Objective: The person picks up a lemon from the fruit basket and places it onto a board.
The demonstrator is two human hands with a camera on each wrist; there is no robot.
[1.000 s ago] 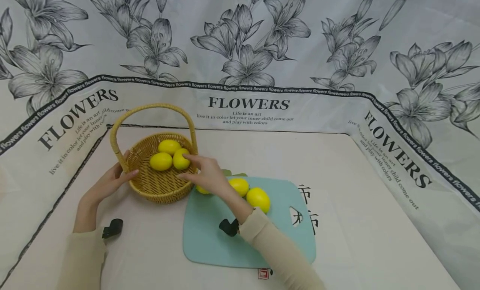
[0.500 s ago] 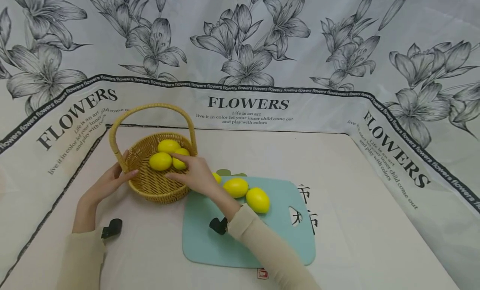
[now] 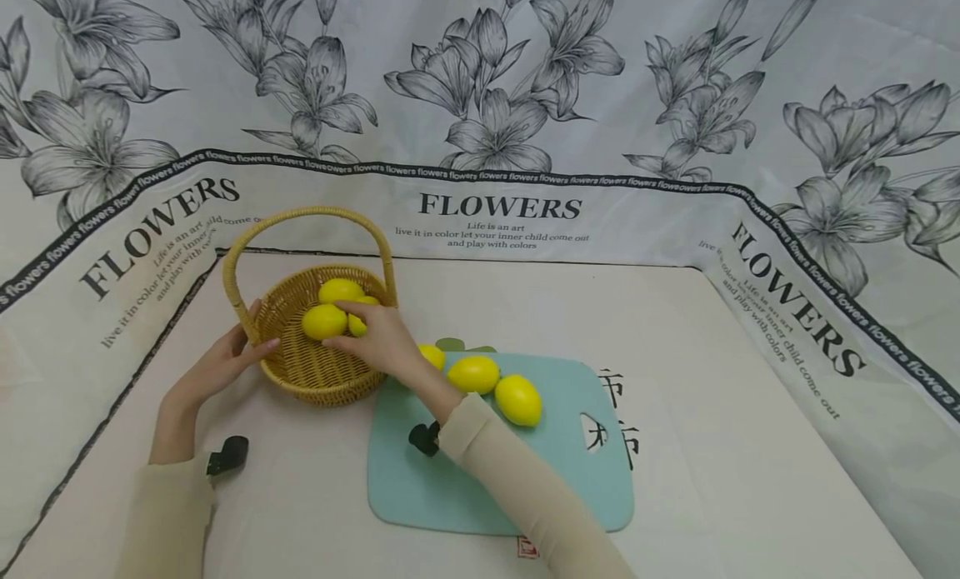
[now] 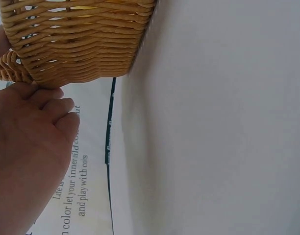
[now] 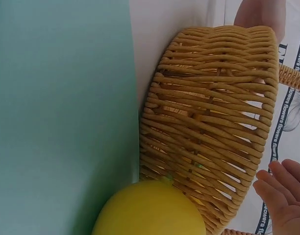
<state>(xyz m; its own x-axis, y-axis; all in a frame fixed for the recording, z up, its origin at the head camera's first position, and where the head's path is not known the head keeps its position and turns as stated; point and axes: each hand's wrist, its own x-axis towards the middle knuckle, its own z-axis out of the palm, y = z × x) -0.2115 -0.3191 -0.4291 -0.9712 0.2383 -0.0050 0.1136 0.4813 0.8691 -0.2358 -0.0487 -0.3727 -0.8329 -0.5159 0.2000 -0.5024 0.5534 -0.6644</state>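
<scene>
A wicker basket (image 3: 322, 387) with a tall arched handle stands at the left in the head view. My left hand (image 3: 217, 362) grips its left side, thumb over the rim and fingers outside below the handle's base; the left wrist view shows those curled fingers against the weave. Inside lie three lemons, one at the back (image 3: 339, 291), one in front (image 3: 324, 322) and one partly covered by my right hand (image 3: 386, 337). That hand reaches over the near right rim, index finger and thumb spread at the front lemon's right side. Its other fingers are loosely bent in the right wrist view.
A light-blue cutting board (image 3: 480, 471) lies right of the basket. Along its far edge sit more lemons, one (image 3: 431, 356) partly behind my right wrist, one in the middle (image 3: 474, 374) and one to the right (image 3: 518, 401). Flat green shapes (image 3: 452, 344) show behind the board.
My right hand has moved left inside the basket, from the right-hand lemon to the front one. The left hand and basket have stayed in place.
</scene>
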